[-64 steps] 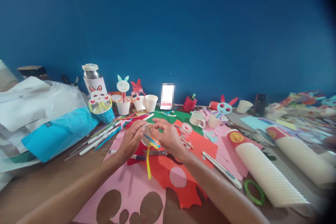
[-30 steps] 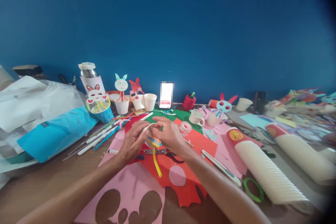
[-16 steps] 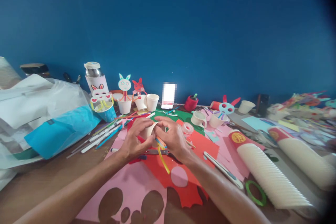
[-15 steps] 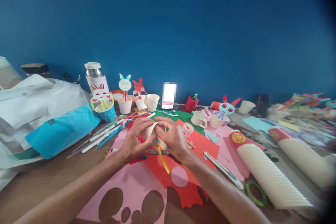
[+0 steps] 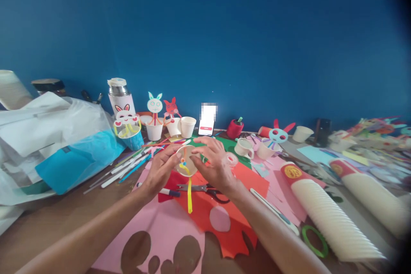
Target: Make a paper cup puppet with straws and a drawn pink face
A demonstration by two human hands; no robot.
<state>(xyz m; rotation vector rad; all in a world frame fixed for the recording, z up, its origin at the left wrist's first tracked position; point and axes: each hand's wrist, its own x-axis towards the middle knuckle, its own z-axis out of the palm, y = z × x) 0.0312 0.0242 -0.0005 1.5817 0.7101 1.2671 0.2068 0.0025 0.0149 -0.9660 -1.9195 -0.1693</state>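
Observation:
My left hand (image 5: 162,169) grips the left side of a white paper cup (image 5: 192,167), whose mouth faces me. Orange, blue and yellow straw-like pieces show inside the cup, and one yellow strip (image 5: 189,199) hangs out over its lower rim. At the cup's right side is my right hand (image 5: 213,162), fingers spread and bent; whether a fingertip touches the rim I cannot tell. Scissors (image 5: 205,188) and a capped marker (image 5: 170,191) lie below the cup on red and pink paper.
Cups with paper rabbit figures (image 5: 155,111) stand along the blue wall, near a lit phone (image 5: 207,120). A plastic bag (image 5: 93,124) fills the left. To the right lie a utility knife (image 5: 274,212), green tape (image 5: 314,240) and a long cup stack (image 5: 334,214).
The cup has turned so its mouth faces me. My right hand has opened and moved off the straw pieces, which now sit inside the cup; the scissors show more.

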